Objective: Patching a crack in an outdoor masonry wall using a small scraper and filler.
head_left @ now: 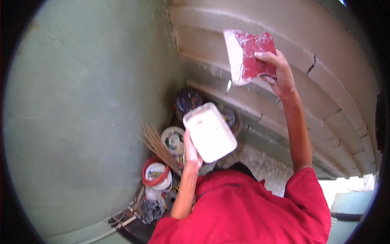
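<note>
My left hand (191, 149) supports a white rectangular tub (226, 124) from its near left side, with the thumb along the rim. White paste (209, 134) lies inside the tub. Raised at the upper right, my right hand (281, 72) grips a flat red spreader (256, 49) between thumb and fingers. White paste coats its left edge and streaks its red face. The spreader is apart from the tub and in front of the stepped underside of a staircase (325, 81); whether it touches that surface I cannot tell.
A smooth greenish wall (93, 101) rises on the left. Below stand a dark blue lidded bucket (188, 99), a round white container (173, 138), a stick broom (156, 144) and a white bucket with a red ring (162, 182). A black plastic bag (152, 212) lies nearer.
</note>
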The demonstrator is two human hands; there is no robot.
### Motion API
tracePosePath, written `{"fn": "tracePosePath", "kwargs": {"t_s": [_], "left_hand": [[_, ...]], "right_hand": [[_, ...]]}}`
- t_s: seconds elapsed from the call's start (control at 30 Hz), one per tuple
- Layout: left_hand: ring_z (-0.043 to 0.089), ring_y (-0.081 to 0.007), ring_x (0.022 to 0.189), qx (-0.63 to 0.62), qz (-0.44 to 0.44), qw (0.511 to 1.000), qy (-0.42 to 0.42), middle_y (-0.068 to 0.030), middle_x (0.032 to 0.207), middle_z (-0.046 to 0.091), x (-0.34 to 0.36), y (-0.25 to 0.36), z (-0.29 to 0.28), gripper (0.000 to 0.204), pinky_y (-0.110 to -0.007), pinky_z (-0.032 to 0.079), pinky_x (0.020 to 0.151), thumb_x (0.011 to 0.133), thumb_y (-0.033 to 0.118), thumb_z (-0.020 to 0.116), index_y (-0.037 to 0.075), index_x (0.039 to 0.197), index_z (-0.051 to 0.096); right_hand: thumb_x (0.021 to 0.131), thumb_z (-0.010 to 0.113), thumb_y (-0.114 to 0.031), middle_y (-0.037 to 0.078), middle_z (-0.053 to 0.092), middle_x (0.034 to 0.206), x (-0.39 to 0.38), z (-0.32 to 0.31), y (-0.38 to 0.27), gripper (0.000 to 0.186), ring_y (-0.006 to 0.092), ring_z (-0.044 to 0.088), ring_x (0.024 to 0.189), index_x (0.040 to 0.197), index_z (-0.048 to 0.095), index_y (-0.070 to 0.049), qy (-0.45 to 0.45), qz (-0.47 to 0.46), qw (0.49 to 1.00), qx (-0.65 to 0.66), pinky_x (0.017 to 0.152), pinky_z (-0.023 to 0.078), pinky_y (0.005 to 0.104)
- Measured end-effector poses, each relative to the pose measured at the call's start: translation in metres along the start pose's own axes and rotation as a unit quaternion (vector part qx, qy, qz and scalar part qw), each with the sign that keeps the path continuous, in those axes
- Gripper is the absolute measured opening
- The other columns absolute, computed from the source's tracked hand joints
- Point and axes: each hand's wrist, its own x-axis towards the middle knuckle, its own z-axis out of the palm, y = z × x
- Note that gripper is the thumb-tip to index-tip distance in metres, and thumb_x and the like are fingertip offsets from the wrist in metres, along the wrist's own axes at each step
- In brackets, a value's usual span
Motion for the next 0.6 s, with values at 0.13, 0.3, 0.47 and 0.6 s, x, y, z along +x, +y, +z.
{"fn": "tracePosePath", "kwargs": {"t_s": [0.13,0.3,0.47,0.6], "left_hand": [[0.058,-0.0233,0.114,-0.003,-0.027,0.998,-0.047,-0.0116,0.128,0.057,0.013,-0.011,0.024,0.058,-0.038,0.045,0.101,0.1,0.047,0.035,0.002,0.134,0.045],[0.057,-0.021,0.115,-0.002,-0.053,0.993,-0.107,-0.0102,0.129,0.056,0.023,-0.025,0.038,0.057,-0.037,0.043,0.102,0.1,0.047,0.034,0.003,0.135,0.045],[0.055,-0.0199,0.117,0.022,-0.093,0.987,-0.127,-0.0098,0.129,0.056,0.027,-0.044,0.044,0.056,-0.036,0.042,0.103,0.101,0.046,0.033,0.003,0.135,0.045],[0.058,-0.0225,0.115,0.068,-0.092,0.986,-0.118,-0.0129,0.128,0.057,0.033,-0.064,0.045,0.057,-0.038,0.045,0.101,0.101,0.046,0.032,0.002,0.137,0.042]], "right_hand": [[0.081,0.065,-0.016,0.001,0.06,0.079,-0.062,0.0,0.055,0.026,0.0055,0.052,0.054,0.102,0.058,-0.002,0.052,0.084,0.995,0.018,0.043,0.035,0.021],[0.08,0.065,-0.014,0.001,0.06,0.075,-0.106,-0.016,0.077,0.031,0.0055,0.049,0.056,0.106,0.061,0.002,0.025,0.108,0.984,-0.137,0.046,0.035,0.0214],[0.08,0.065,-0.012,0.005,0.065,0.08,-0.121,-0.018,0.077,0.029,0.0098,0.056,0.062,0.106,0.062,0.002,0.01,0.188,0.962,-0.198,0.056,0.044,0.0258],[0.078,0.064,-0.011,0.007,0.067,0.081,-0.127,-0.029,0.105,0.027,0.015,0.061,0.072,0.102,0.064,0.002,0.025,0.147,0.964,-0.219,0.071,0.049,0.0302]]}}
